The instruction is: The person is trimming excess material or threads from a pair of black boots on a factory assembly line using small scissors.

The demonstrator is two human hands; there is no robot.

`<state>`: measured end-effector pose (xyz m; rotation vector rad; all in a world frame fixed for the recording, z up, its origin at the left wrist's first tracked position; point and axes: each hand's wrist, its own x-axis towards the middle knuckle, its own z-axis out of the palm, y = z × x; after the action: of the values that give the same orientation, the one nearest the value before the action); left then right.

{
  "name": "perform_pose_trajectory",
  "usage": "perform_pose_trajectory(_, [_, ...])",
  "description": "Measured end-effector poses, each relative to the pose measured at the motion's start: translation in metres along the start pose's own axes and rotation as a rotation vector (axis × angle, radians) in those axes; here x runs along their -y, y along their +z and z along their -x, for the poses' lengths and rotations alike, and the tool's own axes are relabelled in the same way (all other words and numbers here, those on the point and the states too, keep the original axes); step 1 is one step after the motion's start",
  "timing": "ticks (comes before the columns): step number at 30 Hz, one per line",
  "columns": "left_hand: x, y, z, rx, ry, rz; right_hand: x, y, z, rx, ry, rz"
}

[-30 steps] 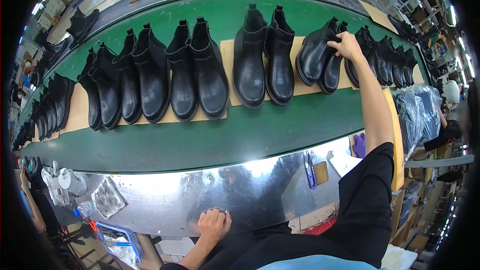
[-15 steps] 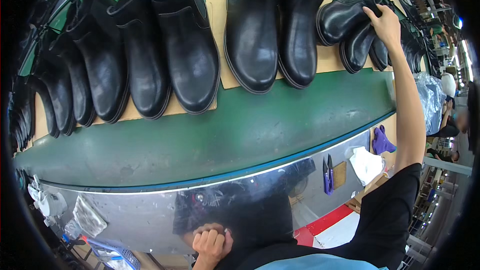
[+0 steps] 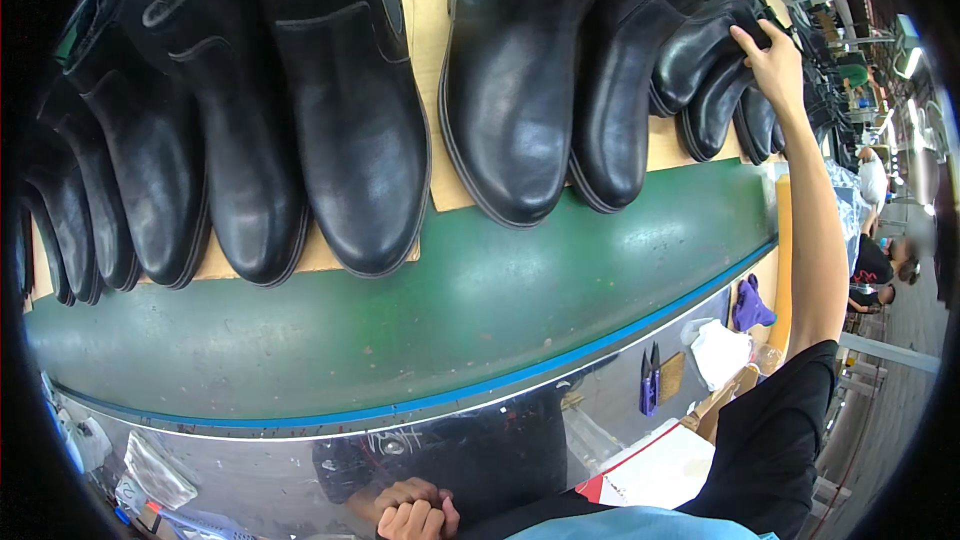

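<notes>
A row of black ankle boots (image 3: 515, 90) stands toes toward me on cardboard. At the far right my right hand (image 3: 775, 65) reaches out and grips the upper part of a black boot (image 3: 695, 65), thumb and forefinger against its shaft; the other fingers are partly hidden. This boot sits close against the neighbouring boot (image 3: 715, 115). Low in the view, my left hand (image 3: 415, 518) is curled into a loose fist near the bench edge, with nothing visible in it.
Under the boots lie cardboard sheets (image 3: 435, 180) on a green, blue-edged work surface (image 3: 500, 290). On the grey bench (image 3: 265, 470) nearer me are purple-handled snips (image 3: 650, 385), a purple glove (image 3: 752, 305), a white cloth (image 3: 720, 352) and a clear plastic packet (image 3: 160, 470). People (image 3: 872, 265) are in the background at right.
The boot in my right hand has turned, its toe now pointing more toward me. My view has shifted, so the boots look larger. My left hand stays curled.
</notes>
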<state>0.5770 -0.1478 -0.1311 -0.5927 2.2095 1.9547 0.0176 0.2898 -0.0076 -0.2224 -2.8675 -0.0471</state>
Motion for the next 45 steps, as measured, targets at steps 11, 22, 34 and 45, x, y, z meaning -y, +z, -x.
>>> perform_pose_trajectory(11, [-0.034, -0.010, -0.016, -0.025, 0.711, -0.803, -0.009, -0.176, 0.051, -0.125, -0.079, -0.048])
perform_pose_trajectory(22, [-0.029, -0.010, -0.002, -0.112, 0.525, -0.533, 0.088, -0.326, 0.239, 0.028, -1.045, -0.138])
perform_pose_trajectory(34, [-0.084, -0.044, 0.038, -0.240, 0.775, -0.272, 0.198, -0.264, 0.392, -0.251, -1.891, 0.111])
perform_pose_trajectory(45, [-0.019, -0.022, 0.078, -0.131, 0.630, -0.424, 0.154, -0.209, 0.436, -0.153, -1.778, -0.047])
